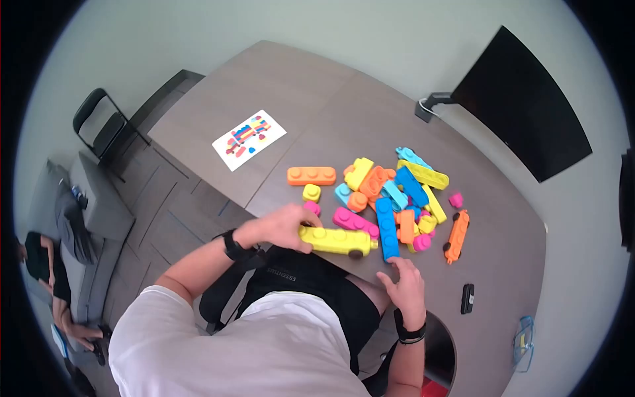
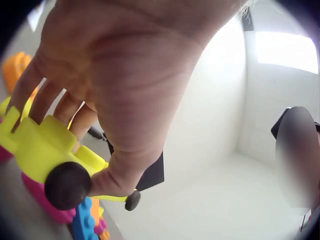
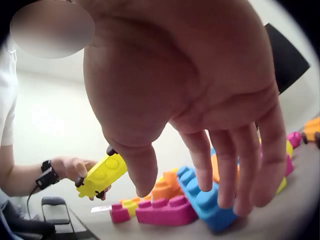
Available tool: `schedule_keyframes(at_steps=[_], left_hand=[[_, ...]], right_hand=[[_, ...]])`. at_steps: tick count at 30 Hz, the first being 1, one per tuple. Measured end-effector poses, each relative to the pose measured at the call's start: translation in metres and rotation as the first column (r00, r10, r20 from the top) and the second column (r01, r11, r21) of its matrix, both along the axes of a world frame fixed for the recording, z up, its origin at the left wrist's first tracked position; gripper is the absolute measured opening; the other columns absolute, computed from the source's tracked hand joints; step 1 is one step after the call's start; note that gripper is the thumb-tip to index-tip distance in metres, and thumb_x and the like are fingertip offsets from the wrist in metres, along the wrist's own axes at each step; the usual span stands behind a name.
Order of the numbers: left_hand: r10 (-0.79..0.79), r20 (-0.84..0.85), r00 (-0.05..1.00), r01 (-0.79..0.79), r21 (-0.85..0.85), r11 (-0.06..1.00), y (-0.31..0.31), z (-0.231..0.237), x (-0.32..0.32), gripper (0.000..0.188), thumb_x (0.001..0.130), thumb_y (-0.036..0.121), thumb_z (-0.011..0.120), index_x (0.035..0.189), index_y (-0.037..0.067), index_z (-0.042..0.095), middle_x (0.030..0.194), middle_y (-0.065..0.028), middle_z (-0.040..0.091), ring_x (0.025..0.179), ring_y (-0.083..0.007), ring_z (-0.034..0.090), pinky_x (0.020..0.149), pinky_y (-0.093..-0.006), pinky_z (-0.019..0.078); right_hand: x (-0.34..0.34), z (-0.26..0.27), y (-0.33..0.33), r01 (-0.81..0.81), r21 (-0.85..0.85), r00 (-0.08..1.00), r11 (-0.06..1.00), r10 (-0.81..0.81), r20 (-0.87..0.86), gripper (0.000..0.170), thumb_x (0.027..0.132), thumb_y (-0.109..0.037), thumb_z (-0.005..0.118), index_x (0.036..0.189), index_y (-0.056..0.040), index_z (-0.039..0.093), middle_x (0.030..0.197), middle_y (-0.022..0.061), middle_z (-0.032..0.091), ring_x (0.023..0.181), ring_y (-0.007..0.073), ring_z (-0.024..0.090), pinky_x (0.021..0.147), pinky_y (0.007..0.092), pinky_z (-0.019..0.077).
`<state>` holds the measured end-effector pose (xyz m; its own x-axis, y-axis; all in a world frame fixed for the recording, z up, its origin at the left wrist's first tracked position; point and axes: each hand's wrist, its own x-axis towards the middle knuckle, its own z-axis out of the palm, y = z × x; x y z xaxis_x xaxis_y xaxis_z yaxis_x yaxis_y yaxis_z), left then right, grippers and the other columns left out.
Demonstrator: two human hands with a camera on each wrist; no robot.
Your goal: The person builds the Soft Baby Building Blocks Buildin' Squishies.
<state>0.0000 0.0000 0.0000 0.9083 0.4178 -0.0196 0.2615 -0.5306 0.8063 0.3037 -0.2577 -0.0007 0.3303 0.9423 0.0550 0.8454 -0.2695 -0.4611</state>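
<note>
My left hand grips the left end of a yellow wheeled base above the table's front edge; in the left wrist view the thumb lies by a black wheel of it. My right hand is at the near end of a long blue block, thumb apart and fingers extended. The right wrist view shows its fingers hanging over that blue block; whether they touch it I cannot tell. A magenta block lies behind the yellow base.
Loose blocks are heaped behind my hands, with an orange wheeled base to the right. An orange block and a picture card lie further back. A black object lies on the right, and a screen stands behind the table.
</note>
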Motion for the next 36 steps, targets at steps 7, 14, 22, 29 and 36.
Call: schedule_keyframes(at_steps=[7,14,22,29,36], left_hand=[[0.111,0.034,0.993,-0.116,0.267,0.957,0.003,-0.059,0.036,0.056,0.073,0.028,0.090,0.122,0.005,0.075,0.119,-0.0197,0.073,0.120,-0.0421,0.067,0.108,-0.0502,0.0549],[0.033,0.186,0.982,-0.083,0.267,0.960,0.022,-0.076,0.073,0.059,0.073,0.028,0.091,0.123,0.003,0.074,0.124,-0.0203,0.071,0.126,-0.0427,0.061,0.115,-0.0501,0.0500],[0.202,0.091,0.975,-0.221,0.409,0.886,0.006,-0.060,0.077,0.057,0.085,0.030,0.090,0.133,0.004,0.072,0.134,-0.0203,0.072,0.133,-0.0431,0.062,0.116,-0.0498,0.0506],[0.403,0.194,0.894,-0.446,0.333,0.830,0.040,-0.025,0.050,0.037,0.105,0.019,0.074,0.139,0.006,0.069,0.128,-0.0183,0.073,0.120,-0.0419,0.070,0.099,-0.0501,0.0572],[0.281,0.000,0.960,-0.247,0.476,0.844,0.065,-0.022,0.079,0.045,0.094,0.007,0.081,0.138,0.009,0.074,0.135,-0.0130,0.071,0.109,-0.0359,0.074,0.093,-0.0464,0.0609]], right_hand=[[0.011,-0.012,0.035,-0.084,0.090,0.995,0.992,0.088,-0.046,0.030,0.087,-0.017,0.093,0.109,-0.0065,0.075,0.094,0.0156,0.067,0.099,0.0404,0.067,0.086,0.0543,0.0550],[0.035,-0.028,0.060,-0.019,0.149,0.992,0.989,0.001,0.125,0.026,0.086,-0.009,0.089,0.093,-0.0048,0.064,0.094,0.0176,0.068,0.098,0.0437,0.068,0.080,0.0564,0.0558],[0.058,-0.017,0.088,0.112,0.032,0.984,0.993,-0.115,0.140,0.023,0.087,-0.016,0.090,0.094,-0.0081,0.070,0.090,0.0116,0.074,0.088,0.0379,0.074,0.074,0.0529,0.0572],[0.013,0.060,0.061,0.311,0.466,0.942,0.828,-0.202,-0.269,0.007,0.094,-0.004,0.086,0.098,-0.0018,0.081,0.080,0.0069,0.079,0.072,0.0148,0.076,0.067,0.0280,0.0567],[0.034,0.095,0.002,0.263,0.757,0.965,0.598,-0.158,-0.211,0.004,0.097,0.003,0.078,0.099,0.0011,0.079,0.081,0.0072,0.076,0.069,0.0134,0.073,0.066,0.0268,0.0560]])
